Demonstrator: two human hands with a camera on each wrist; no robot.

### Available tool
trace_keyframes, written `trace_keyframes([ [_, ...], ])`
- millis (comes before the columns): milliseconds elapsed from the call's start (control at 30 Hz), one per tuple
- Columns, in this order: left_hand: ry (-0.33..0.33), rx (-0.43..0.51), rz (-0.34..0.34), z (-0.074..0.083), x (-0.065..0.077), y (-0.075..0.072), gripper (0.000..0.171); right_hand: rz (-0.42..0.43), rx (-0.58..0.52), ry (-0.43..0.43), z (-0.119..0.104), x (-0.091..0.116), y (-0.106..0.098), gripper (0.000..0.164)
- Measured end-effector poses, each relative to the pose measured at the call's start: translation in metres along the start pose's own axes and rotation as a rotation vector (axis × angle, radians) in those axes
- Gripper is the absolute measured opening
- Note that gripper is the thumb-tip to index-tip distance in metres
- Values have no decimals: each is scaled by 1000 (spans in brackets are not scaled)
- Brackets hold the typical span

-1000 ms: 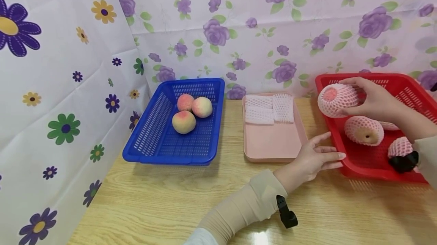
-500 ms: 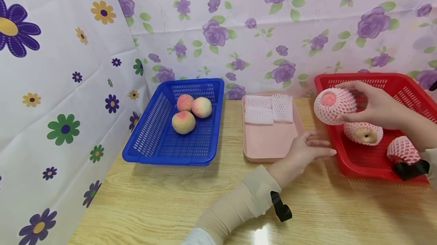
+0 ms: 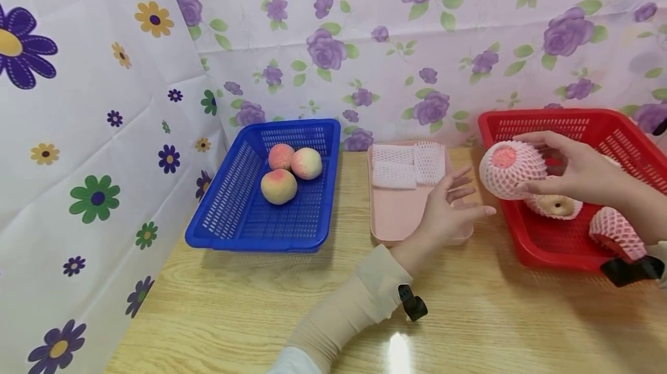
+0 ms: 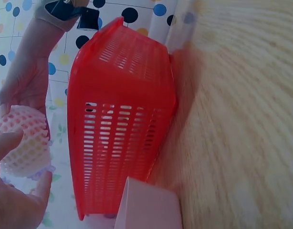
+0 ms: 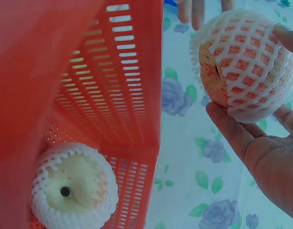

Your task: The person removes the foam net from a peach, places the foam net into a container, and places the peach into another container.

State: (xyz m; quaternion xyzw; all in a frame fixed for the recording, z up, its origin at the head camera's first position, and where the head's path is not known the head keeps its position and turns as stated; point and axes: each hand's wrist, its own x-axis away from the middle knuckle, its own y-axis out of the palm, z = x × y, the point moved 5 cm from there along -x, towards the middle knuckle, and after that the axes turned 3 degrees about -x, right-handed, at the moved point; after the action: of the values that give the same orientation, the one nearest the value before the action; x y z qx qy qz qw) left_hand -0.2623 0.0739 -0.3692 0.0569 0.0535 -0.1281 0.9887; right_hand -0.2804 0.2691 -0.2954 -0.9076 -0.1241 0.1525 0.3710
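Observation:
My right hand [image 3: 578, 168] grips a peach [image 3: 508, 171] in a pink-and-white foam net, raised over the left rim of the red basket [image 3: 531, 255]. In the right wrist view, thumb and fingers close round that netted peach [image 5: 251, 67], and a bare strip of skin shows at one side of the net. My left hand [image 3: 443, 212] is over the right part of the pink tray [image 3: 393, 212], fingers spread towards the peach and holding nothing. Netted fruits [image 3: 554, 206] lie in the red basket, one with its dark-centred end uncovered; my right arm partly hides others.
Folded white foam nets [image 3: 394, 174] lie at the back of the pink tray. Further left, a blue basket [image 3: 329, 206] holds three bare peaches [image 3: 279, 187]. A flower-patterned cloth [image 3: 292, 61] hangs behind the wooden table [image 3: 250, 310].
My left hand has let go of the red basket's rim and moved left over the tray, fingers spreading. The right hand has lowered the netted peach slightly.

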Motion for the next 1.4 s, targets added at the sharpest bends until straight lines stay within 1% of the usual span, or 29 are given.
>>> trace_keyframes([
  [67,48,-9,-26,4,-1,-2,70,-7,-19,-9,-2,1,3,77],
  [133,78,-11,-45,7,-1,-4,71,-13,-47,-28,-5,2,7,76],
  [300,113,-33,-97,14,1,-6,72,-29,-74,-74,-13,4,16,73],
  [467,141,-61,-106,19,6,-10,67,-39,-32,-57,-17,5,22,74],
  [600,130,-68,-99,19,8,-15,64,-63,-20,-35,-20,3,27,76],
  [800,86,-59,-96,20,13,-22,64,-103,-58,-16,-24,3,34,78],
  [900,58,-59,-100,20,16,-26,64,-122,-86,-36,-28,3,38,81],
  [1033,40,-71,-110,20,19,-33,63,-141,-108,-58,-33,5,43,88],
  [1133,29,-82,-113,20,22,-39,63,-160,-130,-91,-35,7,47,90],
  [1200,18,-84,-120,20,23,-42,63,-162,-165,-105,-37,9,50,90],
  [1267,7,-73,-124,21,25,-45,64,-164,-194,-138,-40,10,53,90],
  [1400,-11,-82,-139,24,29,-53,66,-151,-237,-151,-45,12,57,86],
])
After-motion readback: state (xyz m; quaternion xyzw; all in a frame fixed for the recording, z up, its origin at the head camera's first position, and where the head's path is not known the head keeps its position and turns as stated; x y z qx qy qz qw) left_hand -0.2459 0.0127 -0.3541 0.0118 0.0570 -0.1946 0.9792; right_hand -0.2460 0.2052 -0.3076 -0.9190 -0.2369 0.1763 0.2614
